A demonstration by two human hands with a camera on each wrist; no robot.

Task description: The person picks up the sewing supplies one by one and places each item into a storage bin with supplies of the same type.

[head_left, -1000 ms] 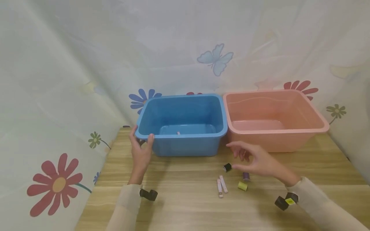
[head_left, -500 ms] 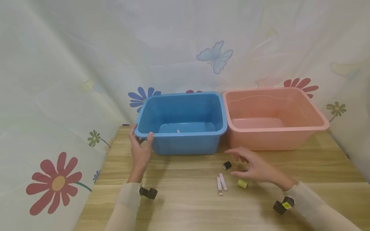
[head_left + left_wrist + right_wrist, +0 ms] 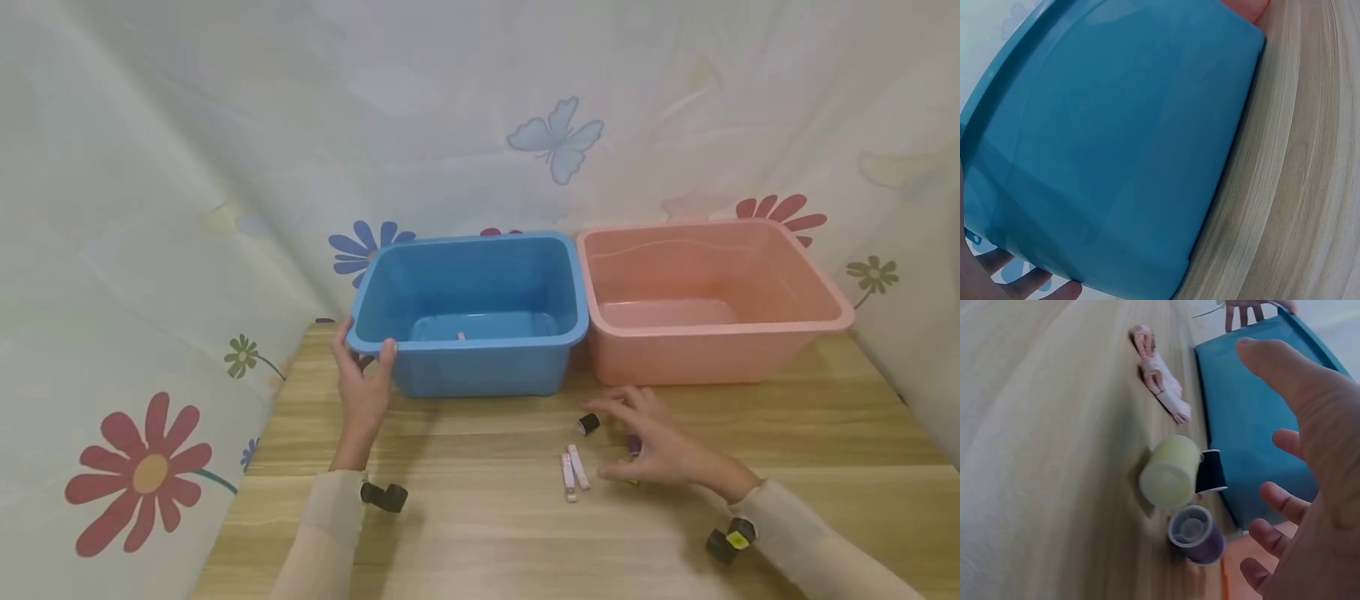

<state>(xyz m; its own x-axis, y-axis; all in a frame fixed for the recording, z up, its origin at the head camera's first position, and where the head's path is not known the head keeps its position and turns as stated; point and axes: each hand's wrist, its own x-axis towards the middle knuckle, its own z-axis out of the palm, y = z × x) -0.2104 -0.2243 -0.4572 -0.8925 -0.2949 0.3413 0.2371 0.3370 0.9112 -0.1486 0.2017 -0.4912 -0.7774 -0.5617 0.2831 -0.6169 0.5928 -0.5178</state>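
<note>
My left hand [image 3: 363, 400] holds the front left corner of a blue plastic tub [image 3: 480, 371], thumb at the front rim and fingers along the left side. My right hand [image 3: 660, 446] hovers over several thread spools with its fingers spread and nothing between them. Under it, a purple spool [image 3: 634, 444] shows between thumb and fingers. The yellow spool [image 3: 1169, 472] is mostly hidden by the hand in the head view. A black spool [image 3: 588, 424] lies just past the fingertips. Two narrow pink-and-white folded bundles [image 3: 576, 467] lie side by side left of the thumb.
A pink tub [image 3: 697, 358] stands against the blue one on the right. Inside the blue tub is a small pale piece [image 3: 461, 336]. A patterned curtain [image 3: 450, 108] hangs behind both tubs, above the wooden table [image 3: 480, 533].
My right hand has come nearer to me, from beside the black spool to over the yellow and purple ones. The left hand keeps its place on the blue tub.
</note>
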